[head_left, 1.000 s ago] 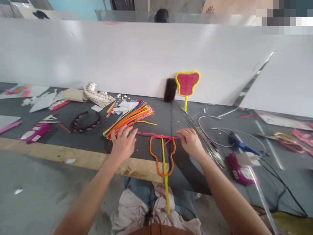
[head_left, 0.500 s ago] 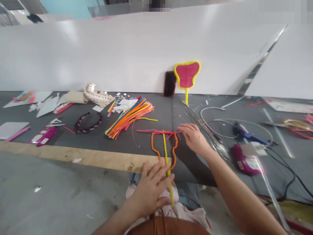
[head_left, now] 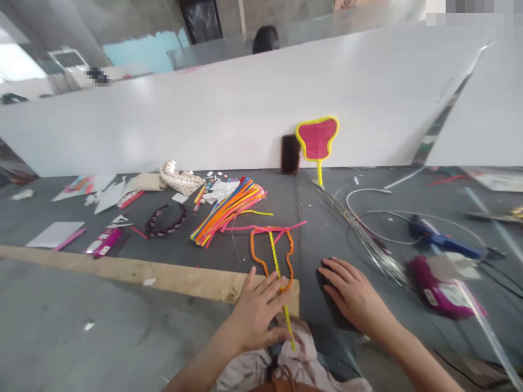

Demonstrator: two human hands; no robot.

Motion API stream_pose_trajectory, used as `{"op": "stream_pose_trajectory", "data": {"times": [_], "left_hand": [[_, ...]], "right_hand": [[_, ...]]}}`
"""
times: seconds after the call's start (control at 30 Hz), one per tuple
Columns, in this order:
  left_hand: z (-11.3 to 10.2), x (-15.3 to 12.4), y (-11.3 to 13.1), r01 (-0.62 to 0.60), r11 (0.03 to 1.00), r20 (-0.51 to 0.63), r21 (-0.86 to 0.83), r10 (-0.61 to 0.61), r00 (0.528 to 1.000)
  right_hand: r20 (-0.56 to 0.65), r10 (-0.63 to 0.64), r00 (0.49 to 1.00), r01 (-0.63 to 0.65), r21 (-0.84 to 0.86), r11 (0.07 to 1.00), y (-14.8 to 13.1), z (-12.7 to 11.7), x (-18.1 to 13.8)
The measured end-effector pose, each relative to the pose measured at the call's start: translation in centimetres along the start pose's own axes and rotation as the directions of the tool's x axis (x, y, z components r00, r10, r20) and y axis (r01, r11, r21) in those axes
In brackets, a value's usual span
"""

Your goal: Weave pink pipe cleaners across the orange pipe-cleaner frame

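Note:
At the table's front edge lies an orange pipe-cleaner outline (head_left: pixel 253 250), with a twisted yellow pipe-cleaner stem (head_left: pixel 274 247) down its middle and on past the edge. Pink pipe cleaners (head_left: pixel 241 228) cross its top. My left hand (head_left: pixel 261 307) rests spread over the lower part of the outline and stem, covering some of it. Apart from the piece, to its right, my right hand (head_left: pixel 347 286) lies on the dark tabletop, fingers stretched and holding nothing.
A bundle of coloured pipe cleaners (head_left: pixel 229 212) lies left of the piece. A yellow-rimmed red fan shape (head_left: pixel 317 139) and a phone (head_left: pixel 290 154) lean on the white partition (head_left: pixel 204 120). Wires (head_left: pixel 376 247), a blue glue gun (head_left: pixel 443 239) and a purple-and-white pack (head_left: pixel 441 288) lie right.
My right hand has left the pink pipe cleaner's right end and come back toward me onto the tabletop. My left hand stays on the piece. The camera view has tilted up slightly.

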State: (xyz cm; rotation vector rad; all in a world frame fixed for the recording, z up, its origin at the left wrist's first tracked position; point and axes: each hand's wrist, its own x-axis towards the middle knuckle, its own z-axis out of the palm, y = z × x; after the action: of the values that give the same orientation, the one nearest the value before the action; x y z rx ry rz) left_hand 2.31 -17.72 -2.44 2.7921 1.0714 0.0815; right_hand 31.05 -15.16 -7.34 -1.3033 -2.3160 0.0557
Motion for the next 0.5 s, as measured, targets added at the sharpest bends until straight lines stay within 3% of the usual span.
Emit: {"op": "stream_pose_trajectory", "data": {"times": [0.1, 0.2, 0.23, 0.3, 0.33, 0.4, 0.5], "left_hand": [[-0.9, 0.3, -1.6, -0.049, 0.999, 0.010, -0.015, 0.049, 0.999], [-2.4, 1.4, -5.3, 0.106, 0.994, -0.146, 0.029, -0.101, 0.984], [-3.0, 2.0, -6.9, 0.254, 0.966, -0.258, 0.042, -0.235, 0.937], [-4.2, 3.3, -10.5, 0.523, 0.848, -0.348, 0.089, -0.465, 0.814], [-4.7, 4.1, -12.3, 0.584, 0.806, -0.377, 0.096, -0.514, 0.771], [-5.2, 5.5, -15.4, 0.647, 0.756, -0.408, 0.105, -0.560, 0.721], [-5.1, 7.4, -18.4, 0.667, 0.734, -0.410, 0.128, -0.573, 0.709]], "right_hand": [[-0.001, -0.019, 1.000, 0.019, 0.041, 0.999, 0.3, -0.4, 1.7], [-0.023, -0.042, 0.999, 0.044, 0.108, 0.993, 0.0, -0.8, 4.1], [-0.034, -0.049, 0.998, 0.053, 0.124, 0.991, -0.3, -0.8, 4.9], [-0.054, -0.071, 0.996, 0.078, 0.152, 0.985, -1.1, -0.7, 6.5], [-0.058, -0.084, 0.995, 0.092, 0.167, 0.982, -1.5, -0.6, 7.2], [-0.055, -0.106, 0.993, 0.115, 0.191, 0.975, -2.1, -0.4, 8.5], [-0.031, -0.133, 0.991, 0.136, 0.231, 0.963, -2.5, -0.3, 10.2]]}}
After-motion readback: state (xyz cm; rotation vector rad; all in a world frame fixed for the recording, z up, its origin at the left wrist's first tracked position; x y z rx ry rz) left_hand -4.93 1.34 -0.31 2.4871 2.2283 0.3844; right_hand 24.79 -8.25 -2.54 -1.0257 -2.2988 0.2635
